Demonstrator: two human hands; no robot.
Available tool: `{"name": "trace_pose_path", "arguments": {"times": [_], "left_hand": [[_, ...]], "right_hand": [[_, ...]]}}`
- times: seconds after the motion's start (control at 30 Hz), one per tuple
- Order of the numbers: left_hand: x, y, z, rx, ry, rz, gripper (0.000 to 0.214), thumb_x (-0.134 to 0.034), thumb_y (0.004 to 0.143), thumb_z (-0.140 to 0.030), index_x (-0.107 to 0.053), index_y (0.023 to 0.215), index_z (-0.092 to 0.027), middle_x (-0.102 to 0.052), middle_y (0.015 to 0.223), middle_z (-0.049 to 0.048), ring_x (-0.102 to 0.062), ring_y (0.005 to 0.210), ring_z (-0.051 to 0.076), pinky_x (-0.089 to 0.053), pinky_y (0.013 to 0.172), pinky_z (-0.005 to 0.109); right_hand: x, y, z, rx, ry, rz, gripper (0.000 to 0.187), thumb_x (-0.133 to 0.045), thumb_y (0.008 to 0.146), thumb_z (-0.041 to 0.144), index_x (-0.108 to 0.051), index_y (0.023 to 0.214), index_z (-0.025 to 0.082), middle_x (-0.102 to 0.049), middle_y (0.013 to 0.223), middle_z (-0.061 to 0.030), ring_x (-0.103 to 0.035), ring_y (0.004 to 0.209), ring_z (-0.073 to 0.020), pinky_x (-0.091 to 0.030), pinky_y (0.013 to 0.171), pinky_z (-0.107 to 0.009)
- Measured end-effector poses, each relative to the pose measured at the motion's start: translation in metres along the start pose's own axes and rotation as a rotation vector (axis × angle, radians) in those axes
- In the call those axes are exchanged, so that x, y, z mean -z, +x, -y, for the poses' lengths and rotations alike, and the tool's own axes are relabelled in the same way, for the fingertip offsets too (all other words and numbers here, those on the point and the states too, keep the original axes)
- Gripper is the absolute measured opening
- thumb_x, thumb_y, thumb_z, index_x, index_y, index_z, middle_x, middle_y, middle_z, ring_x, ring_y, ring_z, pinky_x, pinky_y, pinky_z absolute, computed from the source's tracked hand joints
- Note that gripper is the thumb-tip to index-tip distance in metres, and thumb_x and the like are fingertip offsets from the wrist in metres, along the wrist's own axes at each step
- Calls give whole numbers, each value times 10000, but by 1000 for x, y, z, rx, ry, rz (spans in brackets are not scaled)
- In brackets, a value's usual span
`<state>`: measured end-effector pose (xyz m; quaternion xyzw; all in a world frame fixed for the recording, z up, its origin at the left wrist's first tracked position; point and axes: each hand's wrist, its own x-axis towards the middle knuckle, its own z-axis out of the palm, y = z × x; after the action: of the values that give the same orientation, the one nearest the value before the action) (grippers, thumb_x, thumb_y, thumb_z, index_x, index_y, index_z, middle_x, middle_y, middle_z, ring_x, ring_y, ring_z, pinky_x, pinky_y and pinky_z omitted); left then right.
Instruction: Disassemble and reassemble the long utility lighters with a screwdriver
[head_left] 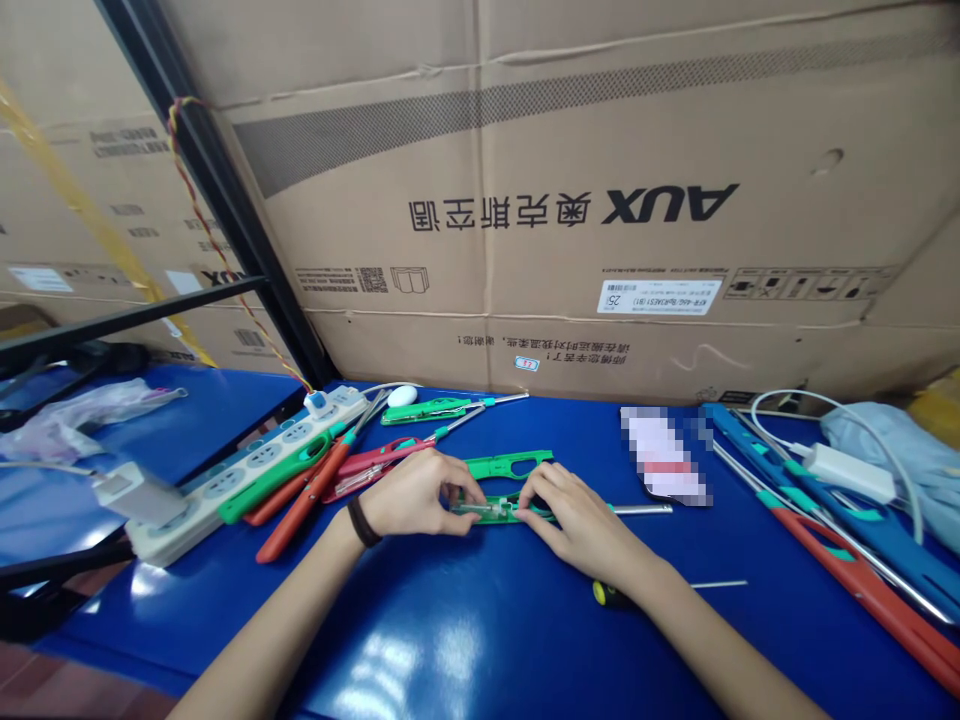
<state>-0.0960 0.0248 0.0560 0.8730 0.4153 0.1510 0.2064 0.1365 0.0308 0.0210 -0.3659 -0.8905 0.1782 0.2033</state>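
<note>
In the middle of the blue table, both my hands pinch an opened green utility lighter (495,513), its inner parts exposed and its metal rod pointing right. My left hand (412,492) grips the handle end, fingers closed by the clear tank. Around the trigger area, my right hand (574,510) has its thumb and fingertips pressed on small parts that are mostly hidden. Just behind lies a loose green half shell (487,466) with an oval opening. A screwdriver (606,594) with a yellow and black handle lies partly hidden beneath my right forearm.
More lighters, green (424,411) and red (367,468), lie left beside a white power strip (255,465). A phone (664,455) rests back right, near blue (892,540) and red lighters. A large cardboard box (525,130) stands behind the table; a black metal post (225,180) rises at left.
</note>
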Motion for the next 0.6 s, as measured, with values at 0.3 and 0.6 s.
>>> {"name": "trace_pose_path", "arguments": {"times": [0.3, 0.6], "left_hand": [[-2, 1, -2, -60, 25, -36, 214, -631, 750, -228, -727, 940, -206, -696, 792, 29, -610, 646, 131, -477, 629, 216], [0, 1, -3, -70, 33, -46, 206, -625, 766, -244, -726, 941, -206, -692, 787, 30, -609, 652, 134, -477, 634, 218]], "right_hand": [[-2, 0, -1, 2, -21, -3, 56, -474, 917, 234, -502, 874, 213, -564, 921, -24, -522, 895, -196, -421, 775, -344], [-2, -1, -1, 4, -16, -10, 64, -456, 921, 221, -502, 877, 213, -566, 927, -28, -520, 901, -192, -421, 784, -343]]}}
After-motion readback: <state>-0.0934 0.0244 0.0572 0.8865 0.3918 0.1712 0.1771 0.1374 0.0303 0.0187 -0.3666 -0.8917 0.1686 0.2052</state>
